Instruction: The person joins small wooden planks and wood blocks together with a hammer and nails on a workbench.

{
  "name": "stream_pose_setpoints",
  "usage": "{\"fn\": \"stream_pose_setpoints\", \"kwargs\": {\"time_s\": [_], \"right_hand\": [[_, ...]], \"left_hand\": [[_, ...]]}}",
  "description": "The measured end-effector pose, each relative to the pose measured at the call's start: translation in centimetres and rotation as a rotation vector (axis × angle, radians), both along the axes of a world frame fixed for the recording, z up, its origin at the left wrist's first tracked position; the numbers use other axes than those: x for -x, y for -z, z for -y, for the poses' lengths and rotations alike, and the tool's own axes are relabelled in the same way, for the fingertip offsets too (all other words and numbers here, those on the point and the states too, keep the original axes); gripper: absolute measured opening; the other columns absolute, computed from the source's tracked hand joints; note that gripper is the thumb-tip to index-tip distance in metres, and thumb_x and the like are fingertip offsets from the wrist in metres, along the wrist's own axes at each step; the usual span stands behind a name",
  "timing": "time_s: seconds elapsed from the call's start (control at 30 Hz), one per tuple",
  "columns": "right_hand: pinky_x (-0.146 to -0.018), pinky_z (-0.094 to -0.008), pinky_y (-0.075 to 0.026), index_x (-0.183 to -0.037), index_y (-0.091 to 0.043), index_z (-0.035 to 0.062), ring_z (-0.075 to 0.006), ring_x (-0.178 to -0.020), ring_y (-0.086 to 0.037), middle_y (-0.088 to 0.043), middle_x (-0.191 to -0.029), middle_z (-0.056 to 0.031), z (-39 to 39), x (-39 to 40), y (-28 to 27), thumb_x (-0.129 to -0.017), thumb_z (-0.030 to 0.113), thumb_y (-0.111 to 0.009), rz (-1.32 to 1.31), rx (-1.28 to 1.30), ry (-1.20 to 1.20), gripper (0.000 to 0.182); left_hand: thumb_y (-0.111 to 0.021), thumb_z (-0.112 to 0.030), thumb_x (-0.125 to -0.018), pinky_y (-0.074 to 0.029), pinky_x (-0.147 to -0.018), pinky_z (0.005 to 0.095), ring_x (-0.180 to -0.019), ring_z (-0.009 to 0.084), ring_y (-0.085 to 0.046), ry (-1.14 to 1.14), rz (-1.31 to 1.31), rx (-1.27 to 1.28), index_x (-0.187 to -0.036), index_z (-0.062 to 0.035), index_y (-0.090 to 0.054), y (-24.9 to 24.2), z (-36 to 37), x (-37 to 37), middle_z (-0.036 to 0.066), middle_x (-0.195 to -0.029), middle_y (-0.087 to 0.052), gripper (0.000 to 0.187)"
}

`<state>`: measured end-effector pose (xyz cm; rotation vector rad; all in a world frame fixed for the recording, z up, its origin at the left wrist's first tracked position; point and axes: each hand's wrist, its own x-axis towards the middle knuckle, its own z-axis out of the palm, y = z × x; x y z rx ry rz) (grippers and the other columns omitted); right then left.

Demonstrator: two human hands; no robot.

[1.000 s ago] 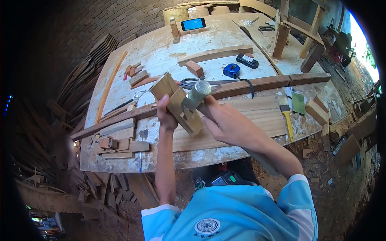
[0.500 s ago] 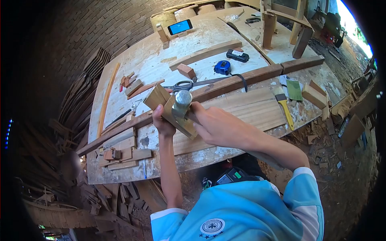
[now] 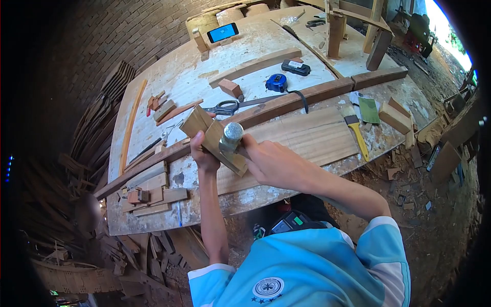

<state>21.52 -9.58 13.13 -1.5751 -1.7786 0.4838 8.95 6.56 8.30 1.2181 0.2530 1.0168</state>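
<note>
Found the left hand [image 3: 207, 157] clamped around the near side of a wooden block [image 3: 211, 135], held tilted above the workbench [image 3: 192, 82]. Found the right hand [image 3: 268, 161] closed on the handle of a metal-headed hammer [image 3: 232, 134], round face turned up toward the camera, head over the block; could not tell whether in contact. Noted both hands near each other but apart. Recorded scissors [image 3: 218, 109] just beyond the block, beside a long dark wooden bar [image 3: 327, 91]. Logged a blue tape measure [image 3: 276, 82] beyond the bar and, farther back, a propped phone [image 3: 223, 32] with lit screen. Noted a flat board [image 3: 312, 135] beneath the right hand, a yellow-handled brush [image 3: 361, 143] at its right end, and wood offcuts [image 3: 151, 180] left of the left forearm.
</note>
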Motion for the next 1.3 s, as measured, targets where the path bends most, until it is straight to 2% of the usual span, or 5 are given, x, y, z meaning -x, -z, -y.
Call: {"fn": "stream_pose_setpoints", "kwargs": {"time_s": [0.27,0.43,0.67,0.87,1.3], "right_hand": [[-0.056,-0.0496,-0.047,-0.099,-0.041,-0.0116,-0.0437,-0.059,-0.058,-0.056,-0.062,-0.0263,0.4,-0.4,-1.8,-0.079,0.004,-0.046,-0.008,-0.114,0.004,0.025],[-0.062,-0.0512,-0.045,-0.106,-0.039,-0.0093,-0.0451,-0.063,-0.055,-0.054,-0.064,-0.0281,-0.7,-1.2,0.5,-0.081,0.007,-0.048,-0.064,0.06,-0.015,0.031],[-0.059,-0.051,-0.045,-0.102,-0.04,-0.0086,-0.0458,-0.063,-0.056,-0.055,-0.064,-0.0269,-0.2,-0.8,1.1,-0.079,0.005,-0.046,-0.103,-0.013,-0.085,0.027],[-0.06,-0.0508,-0.046,-0.108,-0.037,-0.0073,-0.0454,-0.061,-0.056,-0.055,-0.063,-0.0275,-1.3,-1.1,-2.0,-0.08,0.006,-0.046,-0.175,-0.082,-0.015,0.033],[-0.057,-0.0494,-0.043,-0.116,-0.034,-0.0067,-0.045,-0.06,-0.056,-0.055,-0.063,-0.0279,-1.3,0.2,-1.6,-0.082,0.008,-0.049,-0.329,-0.151,0.024,0.041]], "left_hand": [[-0.052,-0.043,-0.074,-0.051,-0.072,0.035,-0.08,0.024,-0.061,0.041,0.058,-0.082,-0.117,0.0005,-0.043,-3.9,0.9,-0.5,0.017,-0.088,-0.06,0.062],[-0.053,-0.04,-0.072,-0.052,-0.069,0.0346,-0.08,0.0262,-0.062,-0.083,0.077,0.089,-0.118,0.0001,-0.043,-0.4,0.3,-0.6,0.017,-0.083,-0.059,0.062],[-0.054,-0.038,-0.072,-0.053,-0.065,0.0352,-0.078,0.0253,-0.061,-0.03,-0.036,-0.179,-0.121,0.0049,-0.042,-5.3,0.1,0.2,0.017,-0.092,-0.057,0.066],[-0.054,-0.044,-0.071,-0.05,-0.072,0.0316,-0.084,0.0199,-0.059,-0.153,-0.035,0.001,-0.118,0.0005,-0.046,-0.6,0.0,-0.6,0.012,-0.094,-0.057,0.065],[-0.05,-0.045,-0.075,-0.049,-0.069,0.031,-0.081,0.0194,-0.058,-0.145,0.057,0.031,-0.116,-0.0013,-0.046,0.1,-1.1,0.1,0.011,-0.088,-0.057,0.06]]}}
